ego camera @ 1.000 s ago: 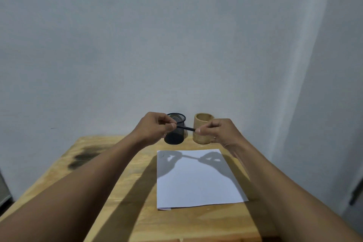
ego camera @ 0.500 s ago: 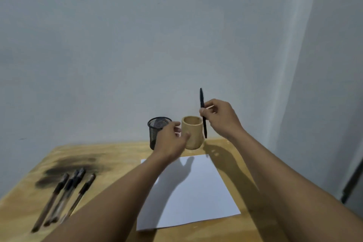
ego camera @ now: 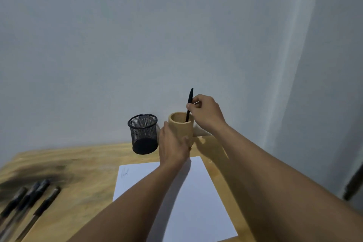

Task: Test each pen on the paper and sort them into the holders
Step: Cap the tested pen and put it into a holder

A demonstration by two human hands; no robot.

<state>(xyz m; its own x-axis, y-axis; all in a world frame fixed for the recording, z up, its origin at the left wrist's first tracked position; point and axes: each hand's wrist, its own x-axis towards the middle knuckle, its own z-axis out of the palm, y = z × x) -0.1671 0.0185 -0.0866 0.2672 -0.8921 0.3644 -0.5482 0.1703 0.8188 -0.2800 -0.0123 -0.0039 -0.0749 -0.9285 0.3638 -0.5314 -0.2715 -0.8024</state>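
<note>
My right hand (ego camera: 206, 113) pinches a black pen (ego camera: 189, 104) that stands nearly upright, its lower end inside the wooden holder (ego camera: 181, 129). My left hand (ego camera: 172, 146) wraps around the near left side of that wooden holder. A black mesh holder (ego camera: 143, 133) stands just left of it with nothing visible inside. The white paper (ego camera: 198, 192) lies on the table in front of the holders, with a small scribble near its top left corner. Several black pens (ego camera: 29, 200) lie in a row at the table's left.
The wooden table (ego camera: 82, 165) has a dark stain on its left part, under the loose pens. A pale wall rises right behind the holders. A dark object (ego camera: 353, 186) shows at the right edge, off the table.
The pen went from held level between both hands to upright in my right hand, then down into the wooden holder. My left hand let go of it and took the wooden holder.
</note>
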